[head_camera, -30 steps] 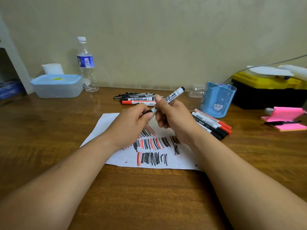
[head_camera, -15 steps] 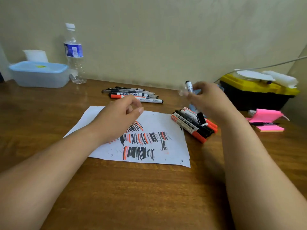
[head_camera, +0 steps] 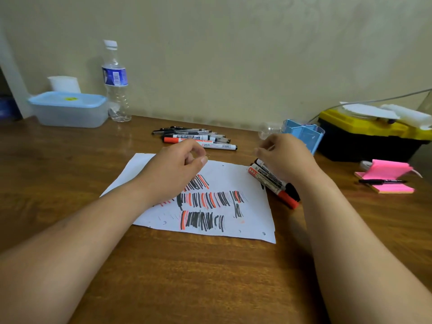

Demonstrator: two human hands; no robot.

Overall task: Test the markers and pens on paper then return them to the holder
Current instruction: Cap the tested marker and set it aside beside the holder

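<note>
Wooden table against a plain wall; head view.

- Paper: centre of table, covered in black and red test strokes.
- Left hand: above the paper's far edge, fingers loosely curled, holding nothing.
- Right hand: over the heap of markers just right of the paper. Its fingers are bent downward, and whether they pinch anything cannot be told.
- Row of markers and pens: beyond the paper.
- Blue holder: behind the right hand, no pens seen standing in it.

Step, as judged: testing, between pens. The next move calls for picking one from the far row and uncapping it.
</note>
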